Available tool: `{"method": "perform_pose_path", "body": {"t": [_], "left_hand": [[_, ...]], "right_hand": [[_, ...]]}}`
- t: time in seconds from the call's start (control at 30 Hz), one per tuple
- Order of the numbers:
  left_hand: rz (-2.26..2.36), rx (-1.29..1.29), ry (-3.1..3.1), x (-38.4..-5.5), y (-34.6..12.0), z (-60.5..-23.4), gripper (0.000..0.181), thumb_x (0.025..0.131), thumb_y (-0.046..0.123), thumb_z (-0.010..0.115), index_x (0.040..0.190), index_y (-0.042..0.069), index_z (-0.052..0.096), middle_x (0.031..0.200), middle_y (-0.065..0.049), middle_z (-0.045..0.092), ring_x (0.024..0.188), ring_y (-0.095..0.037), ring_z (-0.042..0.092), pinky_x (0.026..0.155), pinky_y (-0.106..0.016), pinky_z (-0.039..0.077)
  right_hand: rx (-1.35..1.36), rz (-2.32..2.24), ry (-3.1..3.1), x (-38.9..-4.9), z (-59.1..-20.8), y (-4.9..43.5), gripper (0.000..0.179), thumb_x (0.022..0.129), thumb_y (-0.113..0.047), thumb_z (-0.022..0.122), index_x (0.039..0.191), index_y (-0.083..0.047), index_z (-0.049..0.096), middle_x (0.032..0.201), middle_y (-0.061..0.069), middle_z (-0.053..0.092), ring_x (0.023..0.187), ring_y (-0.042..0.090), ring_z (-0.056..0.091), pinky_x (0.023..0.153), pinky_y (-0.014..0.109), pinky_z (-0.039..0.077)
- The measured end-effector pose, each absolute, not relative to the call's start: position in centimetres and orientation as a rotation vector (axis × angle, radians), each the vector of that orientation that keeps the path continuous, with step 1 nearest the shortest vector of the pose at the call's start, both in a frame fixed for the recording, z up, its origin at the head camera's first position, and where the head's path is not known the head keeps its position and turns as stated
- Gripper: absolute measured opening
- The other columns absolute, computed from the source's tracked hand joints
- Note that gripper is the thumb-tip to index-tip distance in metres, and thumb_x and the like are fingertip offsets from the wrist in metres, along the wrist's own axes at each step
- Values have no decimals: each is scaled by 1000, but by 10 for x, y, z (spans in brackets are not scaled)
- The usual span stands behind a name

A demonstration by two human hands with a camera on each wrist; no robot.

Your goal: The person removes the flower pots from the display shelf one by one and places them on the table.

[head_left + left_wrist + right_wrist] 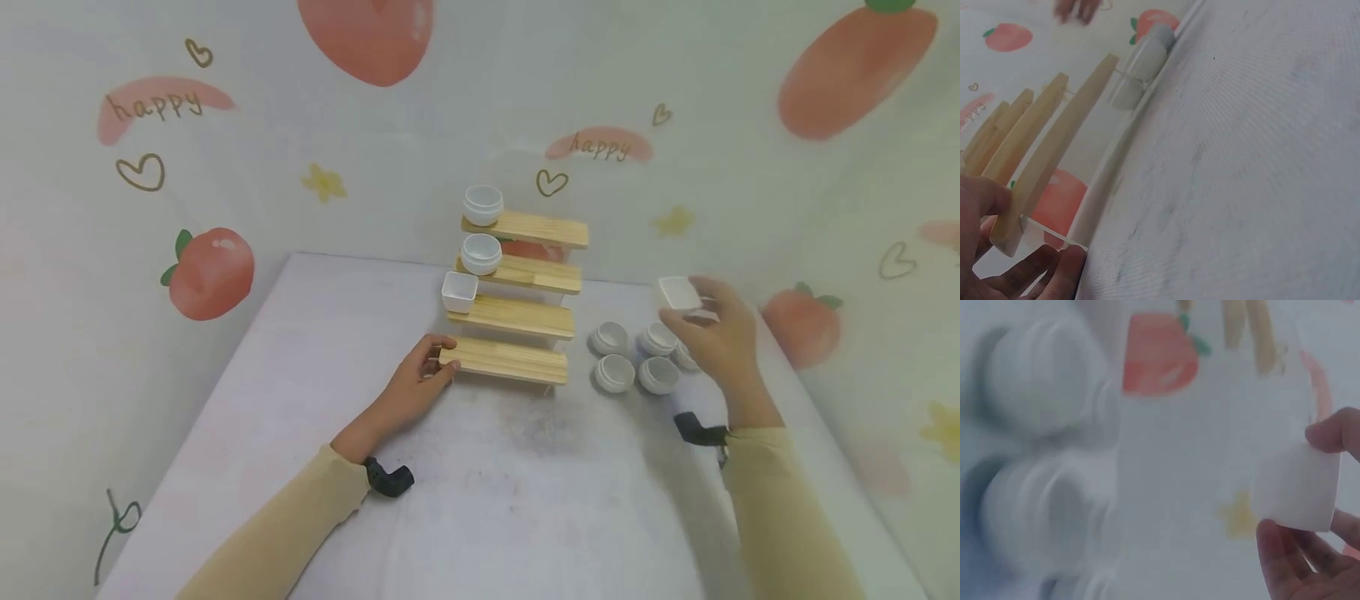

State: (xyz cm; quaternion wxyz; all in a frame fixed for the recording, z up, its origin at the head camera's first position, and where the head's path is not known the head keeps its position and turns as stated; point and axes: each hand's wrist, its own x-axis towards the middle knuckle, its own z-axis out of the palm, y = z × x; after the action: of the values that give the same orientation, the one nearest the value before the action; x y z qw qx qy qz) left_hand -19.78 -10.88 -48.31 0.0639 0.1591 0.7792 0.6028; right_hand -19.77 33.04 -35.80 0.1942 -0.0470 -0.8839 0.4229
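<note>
My right hand (716,329) holds a small square white cup (678,293) in the air, above a group of round white cups (615,373) on the table. In the right wrist view, the thumb and fingers pinch the square cup (1297,490) from opposite sides. At the left end of the lowest step of a wooden tiered stand (510,360), my left hand (412,379) grips the board's end. The left wrist view shows the thumb on the board (1054,156) and fingers beside the clear support. Another square cup (459,292) stands on the second step from the bottom.
Round white cups stand at the left ends of the top step (482,205) and of the step below (481,254). The white table (465,508) meets a fruit-patterned backdrop (420,125) behind the stand and at both sides.
</note>
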Motion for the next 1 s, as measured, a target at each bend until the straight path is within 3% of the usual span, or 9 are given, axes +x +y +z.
{"method": "perform_pose_path", "body": {"t": [0.1,0.23,0.33,0.6,0.7,0.83,0.9,1.0], "left_hand": [[1826,469,2352,-199,-110,-483,35,108,23,66,140,18,54,131,-13,60,99,-25,69,84,-28,55],[1828,455,2353,-199,-112,-481,34,108,23,65,140,17,53,133,-13,60,100,-25,69,85,-28,56],[1830,473,2347,-197,-113,-479,35,108,22,64,140,16,53,133,-14,60,99,-26,69,85,-29,57],[1831,506,2330,-196,-112,-478,34,109,22,63,141,16,52,133,-14,60,101,-28,70,86,-31,58],[1823,500,2331,-196,-111,-478,34,109,22,63,141,17,52,133,-14,61,100,-28,70,85,-31,58],[1819,494,2331,-196,-109,-478,34,109,22,63,141,17,52,131,-14,62,98,-28,69,84,-29,57],[1821,491,2328,-196,-108,-479,34,109,22,63,141,17,52,131,-14,62,98,-27,69,84,-28,57],[1829,487,2321,-196,-108,-480,34,109,22,64,140,16,53,132,-13,61,100,-27,69,86,-29,58]], "right_hand": [[-259,1116,-2568,-173,-375,366,70,93,-22,83,153,-4,52,142,13,56,114,10,56,80,2,50],[-376,1065,-2661,-149,-395,395,77,95,-29,80,157,-2,44,147,27,51,125,39,56,75,3,44],[-417,1028,-2733,-139,-410,406,80,95,-31,80,158,0,42,148,33,50,128,50,54,73,7,43],[-431,1048,-2849,-132,-440,421,83,96,-37,79,158,2,39,150,38,47,131,55,52,84,33,48],[-440,1080,-2859,-130,-444,423,86,96,-39,79,159,3,37,152,38,45,133,57,50,92,50,53],[-388,1000,-2820,-128,-441,417,83,97,-37,78,156,6,40,151,40,42,133,59,46,103,70,45],[-329,906,-2742,-129,-434,405,73,96,-31,79,150,7,48,147,38,45,130,55,48,101,65,46],[-249,872,-2563,-129,-416,371,50,95,-20,78,136,4,63,133,23,58,120,28,58,98,37,52]]}}
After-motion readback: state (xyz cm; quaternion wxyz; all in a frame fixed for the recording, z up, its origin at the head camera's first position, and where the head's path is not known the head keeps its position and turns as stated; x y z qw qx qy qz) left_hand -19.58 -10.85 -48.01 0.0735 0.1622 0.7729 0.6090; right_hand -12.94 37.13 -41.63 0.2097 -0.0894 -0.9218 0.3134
